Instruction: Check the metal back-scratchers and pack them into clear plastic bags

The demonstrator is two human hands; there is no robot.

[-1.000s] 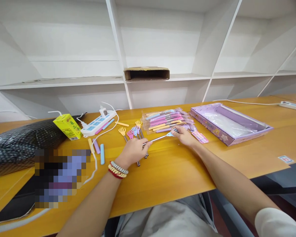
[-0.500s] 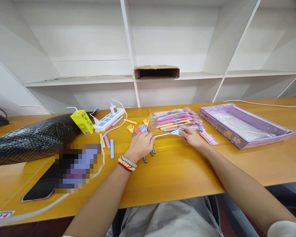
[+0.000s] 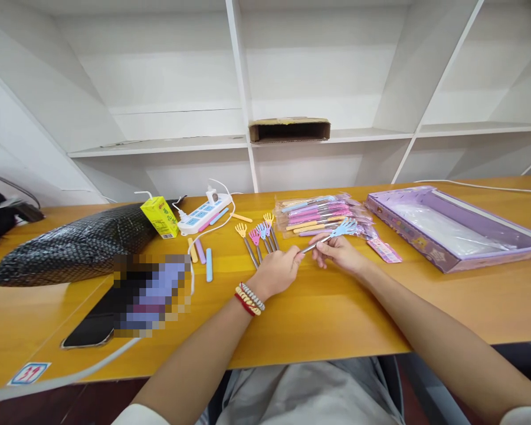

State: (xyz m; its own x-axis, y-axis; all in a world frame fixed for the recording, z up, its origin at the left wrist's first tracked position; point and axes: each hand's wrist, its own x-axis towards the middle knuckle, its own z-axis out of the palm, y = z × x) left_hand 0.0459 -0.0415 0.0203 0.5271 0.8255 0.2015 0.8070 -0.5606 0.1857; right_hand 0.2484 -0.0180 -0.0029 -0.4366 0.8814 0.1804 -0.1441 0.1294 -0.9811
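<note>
A back scratcher with a light blue claw head (image 3: 346, 228) and a metal rod is held between my two hands above the table. My left hand (image 3: 278, 273), with bracelets at the wrist, is closed on the rod's lower end. Nearer the claw, my right hand (image 3: 336, 252) pinches the rod. Several more back scratchers lie beside my left hand, among them a yellow one (image 3: 241, 230) and a pink one (image 3: 254, 237); my left hand hides part of their rods. Loose coloured handle sleeves lie to the left, including a blue sleeve (image 3: 209, 265) and a purple sleeve (image 3: 200, 251).
Bagged back scratchers (image 3: 318, 213) are piled behind my right hand. A purple open box (image 3: 451, 264) stands right. Leftward are a power strip (image 3: 206, 213), yellow drink carton (image 3: 160, 218), black wrapped parcel (image 3: 79, 242) and phone (image 3: 88, 321). A white cable (image 3: 92, 367) crosses the table.
My left hand has shifted right and nearer me, uncovering more of the lying scratchers. My right hand has moved from the claw head down onto the rod, and the claw now points up and right.
</note>
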